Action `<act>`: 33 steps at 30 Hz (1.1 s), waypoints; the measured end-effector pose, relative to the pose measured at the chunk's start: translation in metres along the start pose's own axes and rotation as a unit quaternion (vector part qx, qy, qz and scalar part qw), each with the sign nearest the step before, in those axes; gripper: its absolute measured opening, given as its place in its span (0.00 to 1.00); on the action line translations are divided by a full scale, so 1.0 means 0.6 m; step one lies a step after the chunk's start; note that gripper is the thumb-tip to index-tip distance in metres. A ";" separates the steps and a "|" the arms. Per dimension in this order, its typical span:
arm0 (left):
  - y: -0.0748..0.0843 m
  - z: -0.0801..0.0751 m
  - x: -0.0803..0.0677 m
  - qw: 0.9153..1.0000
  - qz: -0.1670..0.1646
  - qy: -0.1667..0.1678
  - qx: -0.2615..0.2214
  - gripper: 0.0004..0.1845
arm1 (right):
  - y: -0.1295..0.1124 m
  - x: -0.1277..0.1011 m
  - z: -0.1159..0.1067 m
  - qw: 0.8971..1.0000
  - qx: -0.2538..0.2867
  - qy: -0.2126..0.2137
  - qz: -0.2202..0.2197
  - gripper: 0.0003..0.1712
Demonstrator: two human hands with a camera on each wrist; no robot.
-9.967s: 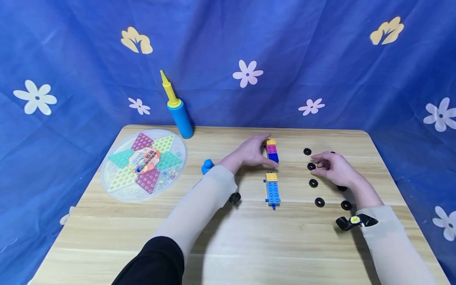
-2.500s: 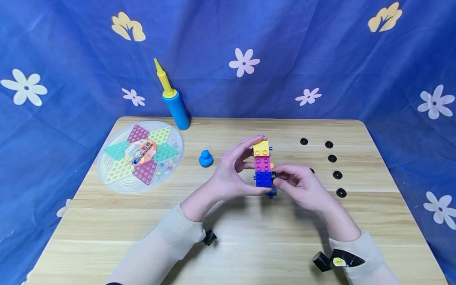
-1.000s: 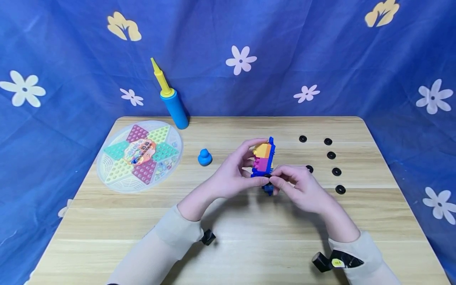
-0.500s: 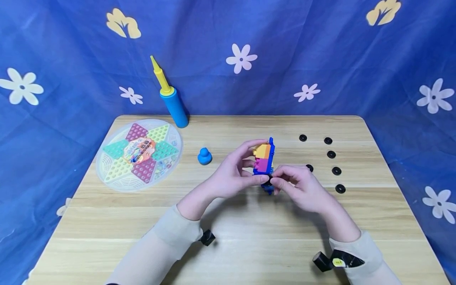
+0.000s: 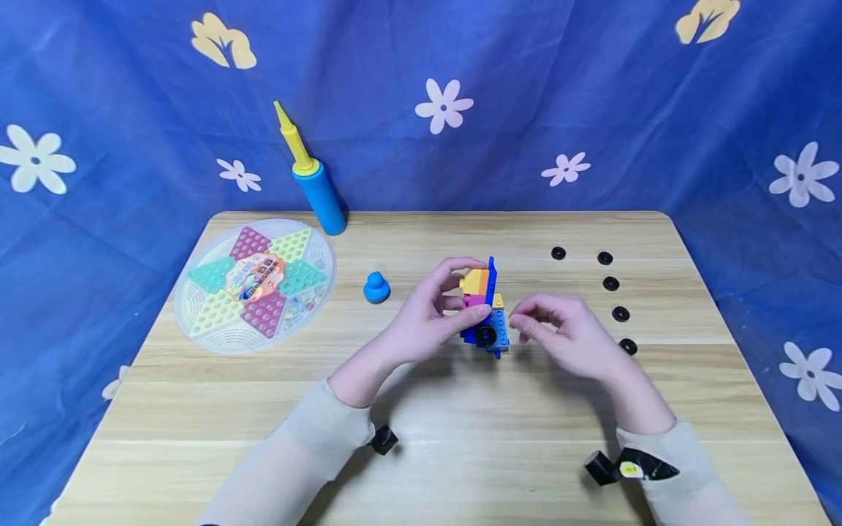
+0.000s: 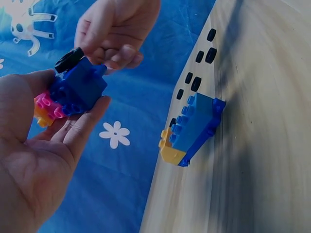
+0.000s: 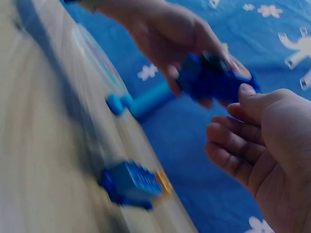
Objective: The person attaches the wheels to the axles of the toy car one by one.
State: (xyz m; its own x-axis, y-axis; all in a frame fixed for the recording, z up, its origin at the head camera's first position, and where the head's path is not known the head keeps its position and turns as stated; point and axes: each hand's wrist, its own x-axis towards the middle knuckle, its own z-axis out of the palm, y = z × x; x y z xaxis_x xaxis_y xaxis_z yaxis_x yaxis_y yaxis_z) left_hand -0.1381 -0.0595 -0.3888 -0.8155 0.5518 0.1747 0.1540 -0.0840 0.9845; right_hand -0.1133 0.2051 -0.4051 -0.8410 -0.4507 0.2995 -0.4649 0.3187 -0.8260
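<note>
In the head view my left hand (image 5: 427, 321) grips a toy brick car (image 5: 475, 281) with yellow, pink and dark blue bricks on a blue base, raised and tipped on its side. A black wheel (image 5: 485, 335) sits on its near end, just below the left thumb. My right hand (image 5: 572, 332) is just to the right, fingers loosely curled with nothing seen between them. The left wrist view shows that wheel (image 6: 69, 59) on the car's side, with the right fingertips close by. Beyond the held car stands a second car (image 5: 500, 329) of light blue and yellow bricks.
Loose black wheels lie at the right, among them one wheel (image 5: 611, 283); the right hand partly covers the nearest. To the left are a blue duck-like toy (image 5: 377, 288), a round Chinese checkers board (image 5: 197, 329) and a blue and yellow hand pump (image 5: 320, 197).
Ten seconds ago the pink car lay on the table; it has since been lifted and turned sideways. A wheel was pressed onto it, and the right hand has now let go and drawn rightward.
</note>
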 end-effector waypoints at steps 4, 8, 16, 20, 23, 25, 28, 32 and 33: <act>-0.001 -0.006 -0.004 1.000 -0.008 0.012 0.015 0.30 | 0.042 0.010 -0.041 0.996 -0.073 0.011 0.048 0.04; -0.002 -0.011 -0.008 1.000 -0.007 0.020 0.014 0.31 | 0.103 0.030 -0.078 0.983 -0.149 0.038 0.103 0.14; -0.009 -0.016 -0.012 1.000 0.001 0.026 0.007 0.30 | 0.197 0.074 -0.111 0.955 -0.206 0.053 0.204 0.39; -0.009 -0.017 -0.015 1.000 0.002 0.029 0.006 0.29 | 0.223 0.090 -0.107 0.942 -0.228 0.058 0.241 0.36; -0.009 -0.017 -0.016 1.000 -0.001 0.030 0.003 0.30 | 0.234 0.095 -0.103 0.938 -0.240 0.068 0.240 0.28; -0.008 -0.017 -0.016 1.000 -0.002 0.031 0.002 0.30 | 0.237 0.094 -0.101 0.939 -0.244 0.074 0.231 0.24; -0.008 -0.017 -0.016 1.000 -0.003 0.030 -0.003 0.31 | 0.233 0.090 -0.099 0.943 -0.238 0.082 0.216 0.22; -0.010 -0.017 -0.015 1.000 0.000 0.030 -0.002 0.31 | 0.210 0.083 -0.096 0.954 -0.211 0.099 0.189 0.22; -0.010 -0.017 -0.016 1.000 0.001 0.030 -0.002 0.31 | 0.201 0.081 -0.094 0.956 -0.204 0.103 0.183 0.23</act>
State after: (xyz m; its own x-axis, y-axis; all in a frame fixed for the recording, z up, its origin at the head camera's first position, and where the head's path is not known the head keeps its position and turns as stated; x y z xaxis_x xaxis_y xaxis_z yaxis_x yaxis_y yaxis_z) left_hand -0.1370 -0.0724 -0.3964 -0.8469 0.5011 0.1778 0.1543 -0.0884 0.9841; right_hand -0.2261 0.2688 -0.4630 -0.9853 -0.0860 0.1479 -0.1625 0.7409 -0.6516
